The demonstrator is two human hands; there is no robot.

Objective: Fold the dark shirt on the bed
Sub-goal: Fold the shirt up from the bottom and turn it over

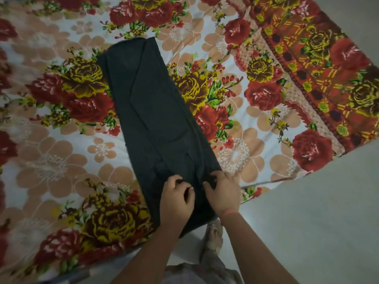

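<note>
The dark shirt (pixel 151 111) lies on the bed as a long narrow strip, its sides folded in, running from the far centre towards me. Both hands are on its near end. My left hand (pixel 177 196) has its fingers curled and pinches the cloth near the strip's middle line. My right hand (pixel 222 190) grips the cloth beside it at the strip's right edge, fingers bent into the fabric. An orange band sits on the right wrist. The shirt's nearest edge hangs by the bed's edge, partly hidden by my forearms.
The bed carries a floral sheet (pixel 61 140) with red and yellow roses and a red patterned border (pixel 307 64) on the right. Pale floor (pixel 317 212) lies at the right and near side. My foot (pixel 214 236) stands on the floor by the bed's edge.
</note>
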